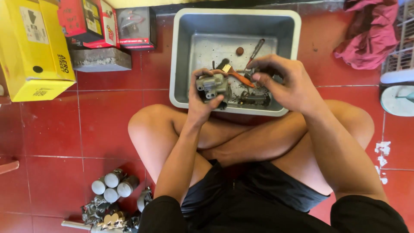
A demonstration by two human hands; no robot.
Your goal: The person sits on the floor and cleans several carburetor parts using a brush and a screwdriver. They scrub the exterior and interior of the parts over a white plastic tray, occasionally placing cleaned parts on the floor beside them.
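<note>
On red floor tiles [51,129] a person sits cross-legged, knees spread wide, both hands raised over the near rim of a grey plastic tub [183,56]. Left hand [199,101] has its fingers clamped round a small grey metal engine part [212,87], held just above the tub's near edge. Right hand [289,84] sits just beside it, fingertips pinched together on a small metal piece [250,73] I can't make out; an orange-handled brush [239,77] lies between the two hands, tip toward the part.

Tub floor: a red-handled screwdriver [256,49] and a small brown round bit [239,51] near the far wall, dark metal parts [254,100] by the near wall. Far half of the tub mostly bare.

Edges: yellow box [32,47] and red boxes [88,21] packed far left, a grey block [101,59] in front of them, well apart from the tub. Pink cloth [371,34] far right, white fan base [399,99] at the right edge. Grey cylinders [112,185] and metal bits [105,213] sit by the left thigh. Open tile between boxes and left knee, also right of the tub.
</note>
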